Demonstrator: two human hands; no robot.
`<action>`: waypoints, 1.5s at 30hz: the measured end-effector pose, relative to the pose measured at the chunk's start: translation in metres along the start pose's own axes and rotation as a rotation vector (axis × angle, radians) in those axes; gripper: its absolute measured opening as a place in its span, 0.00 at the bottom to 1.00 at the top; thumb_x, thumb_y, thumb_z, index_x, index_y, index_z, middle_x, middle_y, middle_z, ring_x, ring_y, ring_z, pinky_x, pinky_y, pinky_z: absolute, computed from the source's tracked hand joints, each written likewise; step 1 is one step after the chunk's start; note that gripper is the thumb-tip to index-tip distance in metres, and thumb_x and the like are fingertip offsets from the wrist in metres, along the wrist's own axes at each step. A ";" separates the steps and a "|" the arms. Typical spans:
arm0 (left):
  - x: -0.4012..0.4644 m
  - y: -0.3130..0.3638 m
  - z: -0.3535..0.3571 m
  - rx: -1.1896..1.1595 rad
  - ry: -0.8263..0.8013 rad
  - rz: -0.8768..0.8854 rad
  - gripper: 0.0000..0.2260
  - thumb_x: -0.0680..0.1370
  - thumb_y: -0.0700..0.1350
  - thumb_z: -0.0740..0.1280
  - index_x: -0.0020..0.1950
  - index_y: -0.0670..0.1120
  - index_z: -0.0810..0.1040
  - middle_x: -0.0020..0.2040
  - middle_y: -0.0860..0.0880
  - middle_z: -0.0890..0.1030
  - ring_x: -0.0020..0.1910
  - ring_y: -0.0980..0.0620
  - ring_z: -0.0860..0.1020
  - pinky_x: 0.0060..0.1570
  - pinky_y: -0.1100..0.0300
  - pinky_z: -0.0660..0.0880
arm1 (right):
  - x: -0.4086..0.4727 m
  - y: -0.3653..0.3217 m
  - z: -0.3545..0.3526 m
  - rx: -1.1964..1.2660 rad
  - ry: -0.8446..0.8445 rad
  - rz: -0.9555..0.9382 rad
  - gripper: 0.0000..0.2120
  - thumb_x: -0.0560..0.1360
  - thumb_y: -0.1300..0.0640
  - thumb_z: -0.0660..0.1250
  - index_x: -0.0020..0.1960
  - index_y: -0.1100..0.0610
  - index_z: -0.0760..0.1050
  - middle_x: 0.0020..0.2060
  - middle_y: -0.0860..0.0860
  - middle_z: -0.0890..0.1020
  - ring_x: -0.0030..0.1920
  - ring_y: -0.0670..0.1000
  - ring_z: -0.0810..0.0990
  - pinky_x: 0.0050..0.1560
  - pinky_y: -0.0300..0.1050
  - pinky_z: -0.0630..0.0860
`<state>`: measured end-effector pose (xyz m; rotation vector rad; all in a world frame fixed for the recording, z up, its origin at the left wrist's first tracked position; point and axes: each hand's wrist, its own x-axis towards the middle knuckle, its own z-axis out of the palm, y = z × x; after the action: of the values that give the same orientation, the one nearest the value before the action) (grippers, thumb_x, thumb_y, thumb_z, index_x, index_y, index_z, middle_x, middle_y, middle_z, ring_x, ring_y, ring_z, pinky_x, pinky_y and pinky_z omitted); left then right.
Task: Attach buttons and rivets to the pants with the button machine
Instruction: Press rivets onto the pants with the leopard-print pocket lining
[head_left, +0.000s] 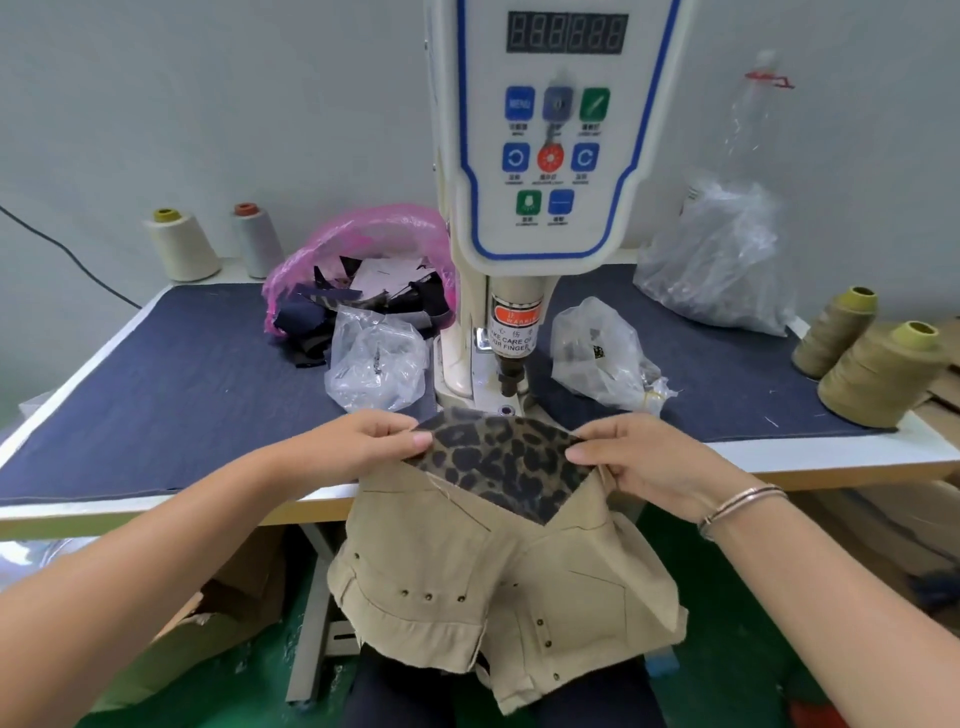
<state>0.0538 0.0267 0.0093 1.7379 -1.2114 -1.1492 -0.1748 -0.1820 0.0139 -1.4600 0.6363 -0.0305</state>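
at the centre of the frame the left hand (363, 441) and the right hand (639, 462) each pinch the leopard-print top edge of the khaki pants (498, 587), thumbs on top, stretching it just below the button machine (540, 156). the pants hang off the front edge of the tabletop (156, 395) toward the lower middle, with small rivets (429, 597) already showing. clear plastic bags (376, 364) sit beside the machine's base.
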 end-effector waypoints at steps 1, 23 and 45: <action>0.000 -0.002 -0.003 -0.032 0.046 0.019 0.18 0.77 0.55 0.63 0.53 0.42 0.80 0.54 0.48 0.84 0.54 0.52 0.81 0.55 0.62 0.75 | 0.006 -0.005 0.001 0.039 -0.011 -0.021 0.05 0.74 0.64 0.68 0.48 0.60 0.83 0.43 0.55 0.85 0.42 0.48 0.82 0.42 0.38 0.79; 0.010 -0.046 -0.036 -0.386 0.342 -0.029 0.10 0.70 0.55 0.69 0.35 0.51 0.81 0.38 0.49 0.83 0.37 0.53 0.81 0.37 0.63 0.77 | 0.063 0.014 0.027 0.414 0.092 -0.259 0.09 0.74 0.69 0.63 0.43 0.56 0.72 0.34 0.52 0.75 0.37 0.49 0.72 0.44 0.44 0.69; 0.011 -0.051 -0.041 -0.391 0.283 -0.001 0.19 0.60 0.63 0.77 0.37 0.49 0.80 0.40 0.48 0.82 0.40 0.52 0.81 0.44 0.59 0.76 | 0.074 0.025 0.023 0.541 0.058 -0.366 0.07 0.68 0.63 0.68 0.39 0.55 0.70 0.31 0.47 0.78 0.32 0.43 0.77 0.35 0.36 0.76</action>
<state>0.1102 0.0341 -0.0251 1.5364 -0.7577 -1.0184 -0.1122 -0.1870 -0.0382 -1.0315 0.3590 -0.4951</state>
